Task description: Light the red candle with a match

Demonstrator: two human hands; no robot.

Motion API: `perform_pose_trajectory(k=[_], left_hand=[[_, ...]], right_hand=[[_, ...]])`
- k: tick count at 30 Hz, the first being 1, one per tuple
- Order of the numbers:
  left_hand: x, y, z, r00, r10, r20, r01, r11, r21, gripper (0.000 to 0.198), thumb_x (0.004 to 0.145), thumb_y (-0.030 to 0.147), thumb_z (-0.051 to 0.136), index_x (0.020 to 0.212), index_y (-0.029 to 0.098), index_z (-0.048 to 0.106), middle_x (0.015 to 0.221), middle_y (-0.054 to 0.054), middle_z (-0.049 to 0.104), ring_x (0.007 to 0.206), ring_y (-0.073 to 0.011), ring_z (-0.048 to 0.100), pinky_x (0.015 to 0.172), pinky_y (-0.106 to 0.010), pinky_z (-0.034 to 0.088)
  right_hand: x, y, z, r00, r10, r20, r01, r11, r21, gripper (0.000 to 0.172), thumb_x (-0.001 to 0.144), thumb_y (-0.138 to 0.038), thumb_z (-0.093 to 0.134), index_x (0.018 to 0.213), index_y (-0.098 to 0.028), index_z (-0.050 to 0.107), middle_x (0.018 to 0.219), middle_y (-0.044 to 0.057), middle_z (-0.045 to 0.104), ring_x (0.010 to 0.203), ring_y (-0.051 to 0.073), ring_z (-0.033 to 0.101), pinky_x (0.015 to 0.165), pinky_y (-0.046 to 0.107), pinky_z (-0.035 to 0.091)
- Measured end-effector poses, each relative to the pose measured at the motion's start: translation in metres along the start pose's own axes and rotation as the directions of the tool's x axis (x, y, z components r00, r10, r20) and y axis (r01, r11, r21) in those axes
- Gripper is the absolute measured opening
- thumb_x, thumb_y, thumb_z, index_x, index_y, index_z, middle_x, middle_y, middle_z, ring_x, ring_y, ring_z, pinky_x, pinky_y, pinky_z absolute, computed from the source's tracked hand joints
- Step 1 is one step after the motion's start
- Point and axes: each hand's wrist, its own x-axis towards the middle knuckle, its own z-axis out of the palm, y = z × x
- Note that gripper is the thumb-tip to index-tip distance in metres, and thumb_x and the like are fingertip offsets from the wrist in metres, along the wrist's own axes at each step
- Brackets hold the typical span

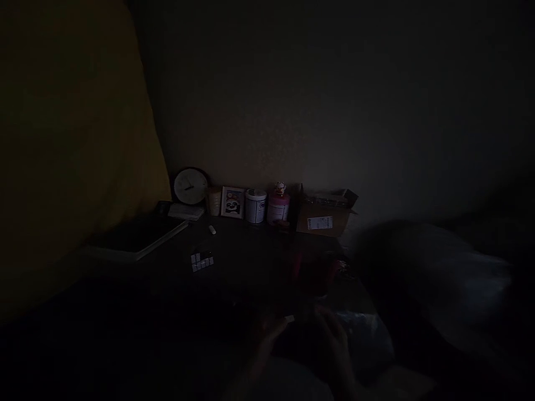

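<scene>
The scene is very dark, and much of both hands is lost in shadow. My left hand (270, 332) is closed on a small white rectangular piece (290, 319), which sticks out at the fingertips. Just to the right, my right hand (333, 329) has its fingers bent inward; whatever they pinch is too dark to make out. Beyond the hands lies a dark red-edged object (296, 266), its kind unclear. Several small white blocks (202, 263) sit grouped in two rows on the dark table (246, 250), farther left.
Along the wall stand a round clock (190, 186), a cup (214, 201), a framed panda picture (233, 202), a white tub (256, 206), a pink-lidded tub (278, 210) topped by a figurine (280, 189), and an open cardboard box (322, 218). A dark flat case (137, 236) lies left.
</scene>
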Motion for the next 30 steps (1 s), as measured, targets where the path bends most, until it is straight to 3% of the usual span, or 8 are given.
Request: perform_pose_trajectory(k=[4, 9, 17, 25, 30], left_hand=[[-0.003, 0.008, 0.003, 0.998, 0.008, 0.066, -0.006, 1.0, -0.03, 0.028, 0.069, 0.037, 0.07, 0.093, 0.021, 0.071, 0.112, -0.008, 0.068, 0.11, -0.028, 0.058, 0.098, -0.042, 0.041], [0.002, -0.005, -0.002, 0.996, -0.014, 0.092, 0.021, 0.997, -0.074, 0.032, 0.071, 0.035, 0.069, 0.1, 0.02, 0.068, 0.111, -0.009, 0.068, 0.109, -0.0289, 0.058, 0.098, -0.044, 0.042], [0.004, -0.009, -0.003, 0.993, -0.017, 0.118, 0.03, 0.994, -0.108, 0.033, 0.072, 0.032, 0.069, 0.103, 0.02, 0.067, 0.114, -0.008, 0.067, 0.111, -0.0274, 0.057, 0.1, -0.044, 0.042], [0.0, -0.004, -0.001, 1.0, -0.029, 0.007, 0.029, 0.993, -0.115, 0.035, 0.064, 0.035, 0.074, 0.096, 0.021, 0.069, 0.111, -0.006, 0.069, 0.11, -0.0295, 0.058, 0.099, -0.044, 0.043], [-0.003, 0.003, -0.003, 0.997, -0.009, 0.083, 0.019, 0.993, -0.12, 0.03, 0.072, 0.039, 0.066, 0.098, 0.024, 0.069, 0.113, -0.005, 0.068, 0.115, -0.0257, 0.055, 0.102, -0.043, 0.04]], right_hand=[[0.005, 0.012, -0.001, 0.999, 0.001, -0.033, 0.002, 0.996, 0.093, 0.027, 0.071, -0.041, 0.07, 0.084, -0.018, 0.063, 0.071, 0.001, 0.067, 0.064, 0.016, 0.06, 0.06, 0.025, 0.048], [0.006, 0.016, -0.002, 0.999, -0.005, -0.05, 0.011, 0.992, 0.122, 0.025, 0.071, -0.039, 0.071, 0.082, -0.019, 0.062, 0.066, -0.002, 0.064, 0.061, 0.014, 0.058, 0.057, 0.023, 0.046], [-0.008, -0.008, 0.006, 0.986, -0.099, -0.136, 0.08, 0.987, -0.142, 0.031, 0.07, -0.047, 0.068, 0.079, -0.017, 0.064, 0.063, 0.0, 0.063, 0.063, 0.017, 0.06, 0.052, 0.022, 0.046], [-0.015, 0.004, 0.005, 0.957, -0.289, -0.01, 0.257, 0.867, -0.427, 0.023, 0.079, -0.04, 0.057, 0.087, -0.02, 0.066, 0.082, 0.004, 0.07, 0.074, 0.02, 0.064, 0.062, 0.024, 0.05], [-0.018, 0.007, 0.004, 0.954, -0.3, 0.017, 0.265, 0.812, -0.521, 0.027, 0.081, -0.039, 0.051, 0.096, -0.024, 0.067, 0.09, 0.006, 0.071, 0.079, 0.022, 0.066, 0.065, 0.027, 0.053]])
